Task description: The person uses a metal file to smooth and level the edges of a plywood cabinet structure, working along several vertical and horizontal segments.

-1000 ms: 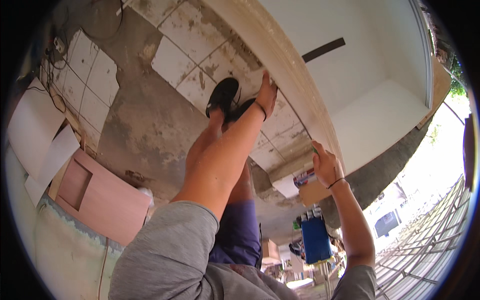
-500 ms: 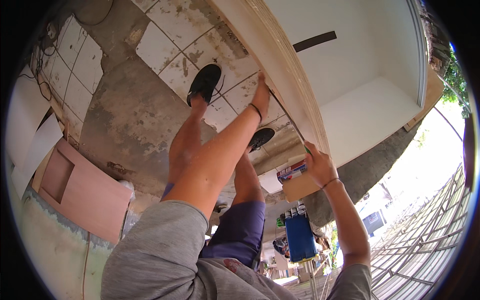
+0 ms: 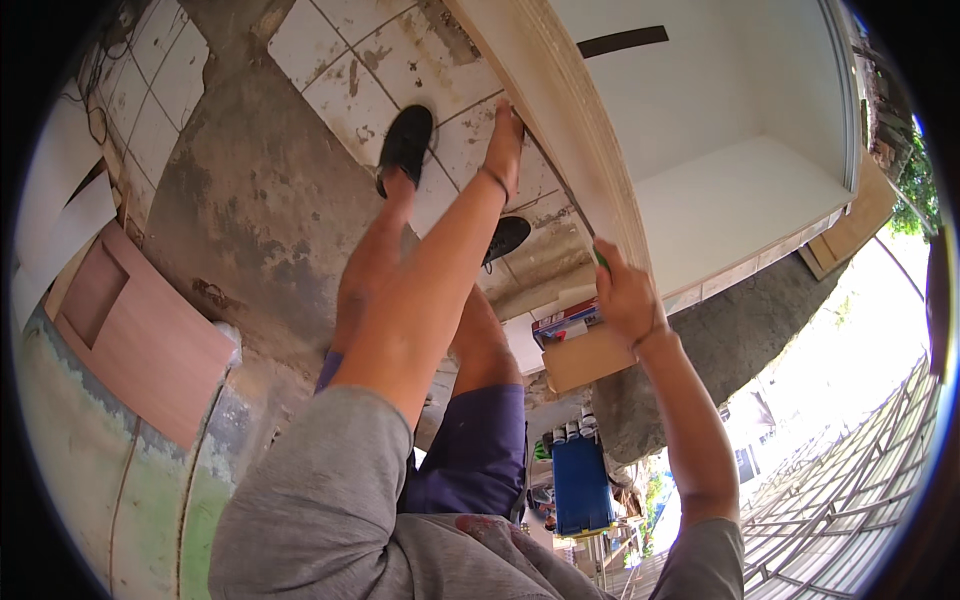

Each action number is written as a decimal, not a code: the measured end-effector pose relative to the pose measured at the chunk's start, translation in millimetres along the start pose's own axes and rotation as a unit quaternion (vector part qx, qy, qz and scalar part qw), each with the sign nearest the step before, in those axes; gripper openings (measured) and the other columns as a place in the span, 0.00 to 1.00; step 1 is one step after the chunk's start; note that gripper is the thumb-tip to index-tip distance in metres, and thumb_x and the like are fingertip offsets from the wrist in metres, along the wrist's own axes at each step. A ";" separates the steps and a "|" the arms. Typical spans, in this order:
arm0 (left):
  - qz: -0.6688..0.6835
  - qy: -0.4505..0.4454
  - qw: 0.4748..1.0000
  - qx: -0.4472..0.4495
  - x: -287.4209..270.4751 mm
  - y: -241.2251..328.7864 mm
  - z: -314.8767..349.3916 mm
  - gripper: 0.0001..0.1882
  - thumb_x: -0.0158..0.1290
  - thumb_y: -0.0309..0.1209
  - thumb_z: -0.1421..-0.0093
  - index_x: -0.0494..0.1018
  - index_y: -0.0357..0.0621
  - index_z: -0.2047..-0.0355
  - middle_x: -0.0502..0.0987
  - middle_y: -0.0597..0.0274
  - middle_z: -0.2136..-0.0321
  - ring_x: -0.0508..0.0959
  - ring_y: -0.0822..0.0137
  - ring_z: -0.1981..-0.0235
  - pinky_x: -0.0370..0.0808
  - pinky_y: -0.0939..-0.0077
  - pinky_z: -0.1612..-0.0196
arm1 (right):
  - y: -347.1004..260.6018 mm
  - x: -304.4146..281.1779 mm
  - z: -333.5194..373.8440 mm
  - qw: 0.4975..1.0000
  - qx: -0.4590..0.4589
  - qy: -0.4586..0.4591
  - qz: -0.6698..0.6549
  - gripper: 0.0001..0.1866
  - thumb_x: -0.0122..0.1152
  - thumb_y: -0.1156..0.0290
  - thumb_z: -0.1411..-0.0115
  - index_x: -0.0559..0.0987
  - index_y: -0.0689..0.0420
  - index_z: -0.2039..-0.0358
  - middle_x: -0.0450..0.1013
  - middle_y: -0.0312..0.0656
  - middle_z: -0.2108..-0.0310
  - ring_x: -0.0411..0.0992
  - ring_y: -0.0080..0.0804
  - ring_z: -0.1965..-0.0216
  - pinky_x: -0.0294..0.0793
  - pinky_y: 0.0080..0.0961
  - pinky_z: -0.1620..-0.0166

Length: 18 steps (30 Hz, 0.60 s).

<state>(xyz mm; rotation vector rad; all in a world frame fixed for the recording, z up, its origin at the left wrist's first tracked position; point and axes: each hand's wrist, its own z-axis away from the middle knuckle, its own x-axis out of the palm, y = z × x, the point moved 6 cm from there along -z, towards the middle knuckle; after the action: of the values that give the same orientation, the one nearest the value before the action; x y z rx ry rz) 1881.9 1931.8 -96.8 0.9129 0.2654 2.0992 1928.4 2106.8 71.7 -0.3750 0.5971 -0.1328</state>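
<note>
A large white-lined wooden cabinet [image 3: 740,165] stands before me, its pale wooden edge [image 3: 585,120] curving down the view. My left hand [image 3: 506,140] is stretched out against the outer side of that edge, fingers extended, though some are hard to make out. Lower along the same edge, my right hand [image 3: 630,300] is closed round a small green object [image 3: 600,258]. Only a bit of it shows between the fingers, so its kind cannot be told. A dark flat strip [image 3: 622,41] lies on the cabinet's white inner face.
An open cardboard box [image 3: 590,358] sits below my right hand, with a blue case [image 3: 582,485] farther down. My black shoes [image 3: 406,145] stand on worn tiles [image 3: 350,95]. At left, a pinkish wooden panel [image 3: 160,340] leans by the wall.
Both hands appear slightly higher and farther left in view, and the view itself has shifted. The right hand still holds the green object; the left stays by the cabinet edge.
</note>
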 end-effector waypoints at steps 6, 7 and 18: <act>-0.091 -0.013 0.996 0.023 20.8 -1.6 56.2 0.54 0.21 0.73 0.46 0.33 0.42 0.33 0.37 0.52 0.32 0.40 0.62 0.31 0.32 0.65 0.33 | -8.3 -11.2 60.2 1.000 -0.017 0.014 -0.018 0.19 0.47 0.70 0.38 0.66 0.55 0.46 0.74 0.56 0.61 0.73 0.57 0.62 0.73 0.45 0.60; -0.072 0.001 0.997 0.000 31.4 -9.1 76.6 0.55 0.21 0.74 0.46 0.31 0.41 0.33 0.37 0.51 0.32 0.39 0.61 0.31 0.32 0.64 0.33 | -0.1 -16.8 80.9 1.000 -0.015 0.009 -0.016 0.19 0.47 0.70 0.38 0.66 0.55 0.46 0.74 0.56 0.61 0.73 0.57 0.62 0.73 0.45 0.60; -0.068 0.045 0.994 -0.076 10.7 -54.2 40.0 0.52 0.21 0.72 0.44 0.29 0.45 0.33 0.36 0.45 0.33 0.35 0.59 0.31 0.28 0.63 0.33 | 39.7 18.1 52.5 1.000 0.003 -0.013 0.017 0.20 0.47 0.70 0.39 0.65 0.52 0.46 0.74 0.59 0.70 0.72 0.59 0.67 0.72 0.49 0.63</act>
<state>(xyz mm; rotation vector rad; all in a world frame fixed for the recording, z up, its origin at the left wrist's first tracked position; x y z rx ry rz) 1937.7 1970.2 -88.0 0.6909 0.2046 2.0073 1973.9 2155.5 87.0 -0.3607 0.5776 -0.0960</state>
